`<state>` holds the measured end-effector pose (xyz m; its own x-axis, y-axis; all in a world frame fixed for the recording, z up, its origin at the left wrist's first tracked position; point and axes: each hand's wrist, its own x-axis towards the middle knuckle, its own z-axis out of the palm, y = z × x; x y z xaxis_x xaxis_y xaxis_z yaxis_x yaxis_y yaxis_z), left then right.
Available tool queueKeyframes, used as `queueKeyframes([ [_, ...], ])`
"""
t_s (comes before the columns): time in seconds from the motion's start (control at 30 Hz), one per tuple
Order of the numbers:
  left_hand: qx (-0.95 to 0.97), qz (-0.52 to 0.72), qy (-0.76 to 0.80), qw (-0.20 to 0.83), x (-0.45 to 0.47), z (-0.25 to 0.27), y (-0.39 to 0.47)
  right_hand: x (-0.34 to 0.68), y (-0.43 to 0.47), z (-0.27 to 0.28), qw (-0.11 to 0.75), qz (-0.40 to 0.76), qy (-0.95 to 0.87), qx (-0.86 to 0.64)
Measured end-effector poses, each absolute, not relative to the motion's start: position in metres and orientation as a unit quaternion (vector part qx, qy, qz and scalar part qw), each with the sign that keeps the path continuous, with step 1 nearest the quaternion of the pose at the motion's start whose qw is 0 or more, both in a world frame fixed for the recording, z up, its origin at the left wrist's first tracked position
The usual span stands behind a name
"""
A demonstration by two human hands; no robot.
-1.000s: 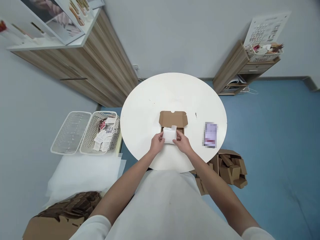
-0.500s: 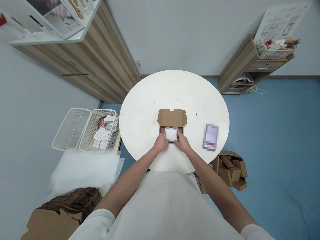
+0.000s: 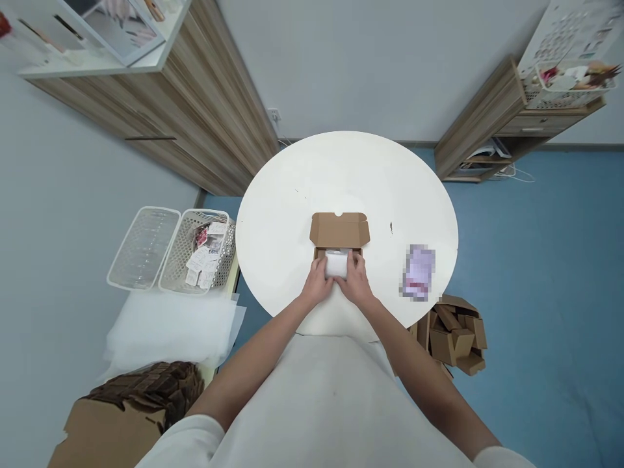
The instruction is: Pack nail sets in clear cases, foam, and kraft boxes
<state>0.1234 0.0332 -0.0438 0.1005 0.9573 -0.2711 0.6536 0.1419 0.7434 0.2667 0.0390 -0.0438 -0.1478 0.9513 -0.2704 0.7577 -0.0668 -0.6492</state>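
A small brown cardboard box [image 3: 340,232] sits on the white oval table [image 3: 341,169], its lid flap standing up at the far side. In the box lies a white wrapped packet [image 3: 336,264], with a shiny strip along its far edge. My left hand [image 3: 316,285] grips the packet's left side, fingers bent over the box edge. On the opposite side, my right hand [image 3: 355,285] holds the packet's right end with its fingers curled. Both thumbs come close together at the near edge. The near wall of the box is mostly hidden by my hands.
A blurred-out purple item [image 3: 418,273] lies on the table at right. Beside the table on the left stand a white basket [image 3: 168,276] with paper slips, translucent sheets [image 3: 170,328] and stacked brown cardboard [image 3: 112,429]. A carton of folded boxes [image 3: 455,335] is at lower right.
My fingers have shifted slightly on the packet, and my thumbs have come closer together at its near side. The packet remains in the box. The whole view has moved a little.
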Motion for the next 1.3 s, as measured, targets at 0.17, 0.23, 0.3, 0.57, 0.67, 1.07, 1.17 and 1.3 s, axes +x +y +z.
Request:
queueKeyframes([
  [0.17,0.699,0.16,0.612,0.333,0.113,-0.037,0.03,0.28,0.036,-0.038,0.105,0.281,-0.744,-0.598],
  [0.23,0.735,0.093,0.597,0.307,0.112,-0.036,0.029,0.282,0.034,-0.037,0.073,0.252,-0.768,-0.585],
  [0.3,0.754,0.033,0.591,0.284,0.114,-0.036,0.027,0.282,0.033,-0.038,0.05,0.235,-0.782,-0.576],
  [0.57,0.728,0.122,0.623,0.261,0.104,-0.03,0.034,0.298,0.035,-0.041,0.153,0.259,-0.713,-0.633],
  [0.67,0.645,0.191,0.667,0.32,0.089,-0.031,0.054,0.311,0.045,-0.045,0.248,0.355,-0.6,-0.673],
  [1.07,0.368,0.298,0.636,0.609,0.082,-0.042,0.065,0.306,0.053,-0.057,0.412,0.66,-0.33,-0.534],
  [1.17,0.373,0.312,0.627,0.608,0.081,-0.042,0.042,0.3,0.029,-0.055,0.418,0.671,-0.318,-0.524],
  [1.3,0.393,0.311,0.598,0.626,0.073,-0.041,0.02,0.29,-0.003,-0.048,0.421,0.688,-0.337,-0.486],
])
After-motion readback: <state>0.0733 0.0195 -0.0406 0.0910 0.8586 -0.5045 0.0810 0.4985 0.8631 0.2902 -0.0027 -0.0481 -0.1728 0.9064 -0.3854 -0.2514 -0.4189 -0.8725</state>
